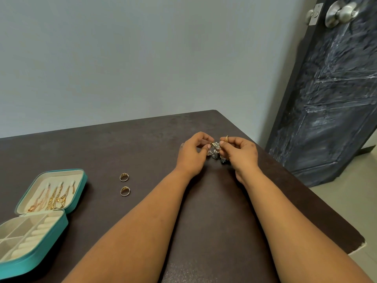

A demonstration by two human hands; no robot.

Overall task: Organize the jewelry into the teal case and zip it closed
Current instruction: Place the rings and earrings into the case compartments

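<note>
Both hands, left hand [192,152] and right hand [239,152], pinch what looks like a silver jeweled bracelet [215,149] above the bench [142,144]; light, limp, snag-prone, best held by its links.

Centre-right of frame: left hand [191,152] and right hand [239,153] together pinch a silver-toned jewelled piece [215,150] above the dark table [142,144]. Two gold rings [124,177] lie centre-left. Teal case [38,219] lies open, lower left, chains [52,198] in its lid.
</note>
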